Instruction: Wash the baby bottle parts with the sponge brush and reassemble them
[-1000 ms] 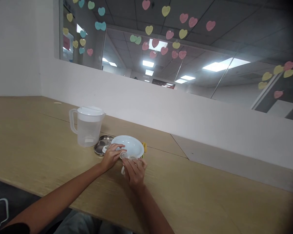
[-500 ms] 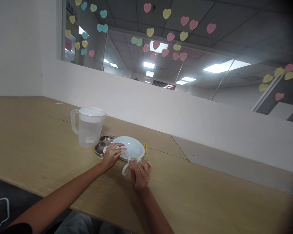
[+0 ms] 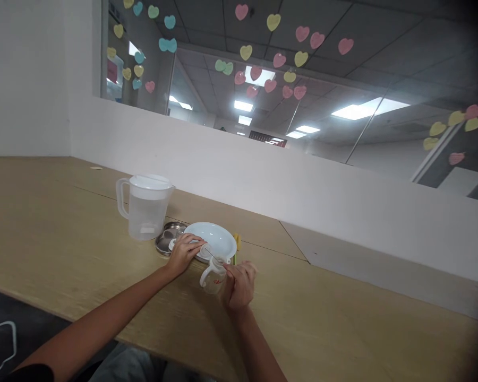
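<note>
My left hand (image 3: 184, 253) has its fingers closed on a small clear plastic cup (image 3: 205, 251), tipped over the near rim of a pale blue dish (image 3: 219, 239). A thin stick-like utensil (image 3: 214, 257) is pinched in my right hand (image 3: 241, 284); its far end reaches into the small cup's mouth. I cannot make out whether that end is a spoon. Just below stands a clear measuring cup (image 3: 213, 282) with a white handle and red print, close beside my right hand. A small white item (image 3: 172, 244) lies by my left hand, partly hidden.
A lidded clear plastic pitcher (image 3: 146, 215) stands at the left. Beside it is a round metal tray (image 3: 162, 245) with compartments. Something yellow (image 3: 238, 241) lies behind the dish's right edge. A white wall (image 3: 239, 170) with a window rises behind the table.
My right hand has moved a little to the right with the utensil, uncovering more of the measuring cup and its red print. My left hand stays in place.
</note>
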A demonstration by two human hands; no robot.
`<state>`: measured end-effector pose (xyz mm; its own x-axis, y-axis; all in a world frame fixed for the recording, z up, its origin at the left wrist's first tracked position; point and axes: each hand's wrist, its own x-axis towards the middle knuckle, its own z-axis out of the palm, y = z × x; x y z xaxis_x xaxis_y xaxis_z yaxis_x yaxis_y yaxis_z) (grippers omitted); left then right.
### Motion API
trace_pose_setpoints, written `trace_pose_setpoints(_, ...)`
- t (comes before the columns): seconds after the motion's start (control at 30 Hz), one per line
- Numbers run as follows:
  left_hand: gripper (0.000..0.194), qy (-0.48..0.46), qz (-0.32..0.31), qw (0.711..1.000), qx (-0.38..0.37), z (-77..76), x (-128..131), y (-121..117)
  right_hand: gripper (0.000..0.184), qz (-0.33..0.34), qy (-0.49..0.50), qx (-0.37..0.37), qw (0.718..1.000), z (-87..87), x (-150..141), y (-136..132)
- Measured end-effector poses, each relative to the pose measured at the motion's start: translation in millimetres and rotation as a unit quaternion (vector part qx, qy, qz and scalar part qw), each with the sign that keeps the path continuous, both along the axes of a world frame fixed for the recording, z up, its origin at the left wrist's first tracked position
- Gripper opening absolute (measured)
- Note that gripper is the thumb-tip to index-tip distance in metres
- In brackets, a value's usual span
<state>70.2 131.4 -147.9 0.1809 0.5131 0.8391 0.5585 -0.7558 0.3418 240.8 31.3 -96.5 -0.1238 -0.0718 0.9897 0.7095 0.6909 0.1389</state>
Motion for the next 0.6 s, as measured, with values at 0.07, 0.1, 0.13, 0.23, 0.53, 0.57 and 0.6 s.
trace_pose_setpoints(0.07,0.024,0.001,-0.002,1.0,-0.006,-0.5,0,0,0.018,0.004,0.008,-0.005,1.0,0.2,1,-1)
trace_pose_setpoints(0.1,0.024,0.002,-0.003,1.0,-0.008,-0.8,0,1,0.018,0.005,0.01,-0.006,1.0,0.2,1,-1)
trace_pose_setpoints(0.13,0.024,0.002,-0.004,1.0,-0.009,-1.1,0,1,0.018,0.006,0.013,-0.006,1.0,0.2,2,-2)
trace_pose_setpoints(0.23,0.025,-0.002,0.001,1.0,-0.012,-2.3,0,2,0.019,0.013,0.038,-0.001,0.999,0.4,4,-3)
trace_pose_setpoints(0.53,0.027,-0.033,0.056,0.996,-0.057,-0.1,-4,5,0.03,0.017,0.387,-0.094,0.917,13.9,15,10)
trace_pose_setpoints(0.57,0.028,-0.034,0.058,0.996,-0.058,1.0,-5,5,0.034,0.023,0.417,-0.132,0.899,14.3,16,13)
trace_pose_setpoints(0.6,0.029,-0.034,0.059,0.996,-0.06,2.1,-5,4,0.038,0.03,0.441,-0.168,0.881,13.9,17,17)
